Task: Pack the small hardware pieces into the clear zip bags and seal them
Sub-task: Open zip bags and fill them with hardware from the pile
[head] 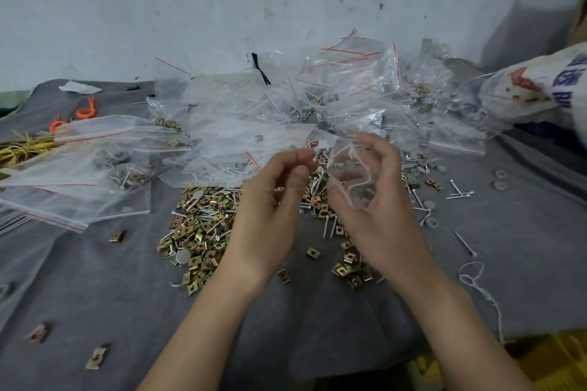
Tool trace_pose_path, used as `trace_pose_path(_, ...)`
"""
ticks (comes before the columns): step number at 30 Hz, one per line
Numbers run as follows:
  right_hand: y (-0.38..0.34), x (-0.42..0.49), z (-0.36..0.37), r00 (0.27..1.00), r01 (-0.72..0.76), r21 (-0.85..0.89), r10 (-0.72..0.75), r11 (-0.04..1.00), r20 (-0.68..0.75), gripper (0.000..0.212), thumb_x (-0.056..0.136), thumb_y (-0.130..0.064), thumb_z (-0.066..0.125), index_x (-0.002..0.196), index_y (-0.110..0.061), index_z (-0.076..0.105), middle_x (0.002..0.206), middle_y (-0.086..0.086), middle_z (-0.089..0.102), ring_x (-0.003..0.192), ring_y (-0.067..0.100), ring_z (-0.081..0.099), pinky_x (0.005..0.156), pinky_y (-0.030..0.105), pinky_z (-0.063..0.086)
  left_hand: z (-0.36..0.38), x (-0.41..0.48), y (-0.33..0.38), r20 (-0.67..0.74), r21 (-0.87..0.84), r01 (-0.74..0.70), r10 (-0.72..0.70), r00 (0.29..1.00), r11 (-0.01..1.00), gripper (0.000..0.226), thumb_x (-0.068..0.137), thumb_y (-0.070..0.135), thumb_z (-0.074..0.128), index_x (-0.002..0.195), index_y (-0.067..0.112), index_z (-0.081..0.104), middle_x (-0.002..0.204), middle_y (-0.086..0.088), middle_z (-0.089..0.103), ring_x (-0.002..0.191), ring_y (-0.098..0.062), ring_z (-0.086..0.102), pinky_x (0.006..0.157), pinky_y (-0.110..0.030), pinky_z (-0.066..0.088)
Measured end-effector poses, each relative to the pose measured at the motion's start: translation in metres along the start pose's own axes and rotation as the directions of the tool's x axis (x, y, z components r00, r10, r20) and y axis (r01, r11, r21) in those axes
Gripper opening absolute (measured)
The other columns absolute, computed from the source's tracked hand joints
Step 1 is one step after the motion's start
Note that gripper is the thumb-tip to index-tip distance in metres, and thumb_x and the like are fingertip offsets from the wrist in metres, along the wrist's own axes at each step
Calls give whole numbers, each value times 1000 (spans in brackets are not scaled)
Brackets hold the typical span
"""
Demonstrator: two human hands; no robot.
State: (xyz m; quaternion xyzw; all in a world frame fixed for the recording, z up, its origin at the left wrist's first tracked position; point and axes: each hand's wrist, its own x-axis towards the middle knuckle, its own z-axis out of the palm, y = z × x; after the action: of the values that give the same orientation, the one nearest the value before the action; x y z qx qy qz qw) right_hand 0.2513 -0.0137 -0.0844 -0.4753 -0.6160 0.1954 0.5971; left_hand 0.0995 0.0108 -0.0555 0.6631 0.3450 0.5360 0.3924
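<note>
Above the clips [203, 225], our right grip [378, 200] curls round a bag [357, 182], clear, crumpled, its mouth agape; whether the curled left grip [270, 200] pinches anything, we cannot tell.

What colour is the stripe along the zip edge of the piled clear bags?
Red: a thin stripe on the clear bags, plainest in the head view.

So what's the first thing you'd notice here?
A big heap of clear zip bags with red strips fills the middle. In front of it, shiny gold clips and nails lie scattered on the grey cloth, and the right hand holds a small clear bag above them.
</note>
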Motion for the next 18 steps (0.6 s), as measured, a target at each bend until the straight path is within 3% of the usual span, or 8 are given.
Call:
trace_pose_path(3, -14, 7, -2, 996, -22, 180, 37, 983, -80, 51, 87, -40, 68, 132, -38, 43, 126, -16, 64, 112, 4, 65, 90, 17, 50, 0, -3, 4, 7, -17, -8, 8, 1000, 1000, 18, 99, 23, 53, 110, 31, 64, 104, 10, 73, 103, -5, 66, 89, -22, 52)
trace_pose_path(6, -29, 18, -2, 989, -77, 331, 113, 941, -92, 37, 89, -32, 67, 125, -37, 59, 128, -13, 66, 118, 5, 63, 95, 21, 52, -2, -4, 12, 2, -35, -25, 26, 1000, 999, 19, 97, 31, 52, 112, 30, 64, 105, 11, 73, 99, -9, 67, 88, -26, 54)
trace_pose_path(10, -40, 26, 4, 980, -198, 385, 192, 901, 55, 28, 96, -30, 60, 122, -30, 70, 119, -9, 73, 113, 11, 68, 98, 42, 53, -6, -1, 22, -4, -43, -49, 49, 999, 998, 19, 101, 21, 51, 110, 29, 64, 101, 12, 73, 95, -10, 67, 85, -24, 54)
trace_pose_path(14, -47, 31, 8, 968, -249, 461, 199, 852, 155, 29, 96, -36, 55, 116, -29, 76, 120, -3, 73, 112, 17, 68, 88, 32, 56, -11, -1, 27, -20, -35, -9, 8, 1000, 999, 15, 98, 28, 53, 109, 31, 63, 96, 12, 72, 91, -13, 67, 79, -28, 54)
trace_pose_path(18, -51, 30, 7, 950, -304, 422, 237, 854, 204, 32, 89, -47, 59, 112, -32, 77, 116, -2, 73, 103, 19, 70, 93, 44, 55, -20, 0, 32, -51, -53, 8, -11, 999, 999, 22, 95, 34, 57, 113, 25, 63, 88, 5, 71, 83, -10, 68, 74, -22, 55)
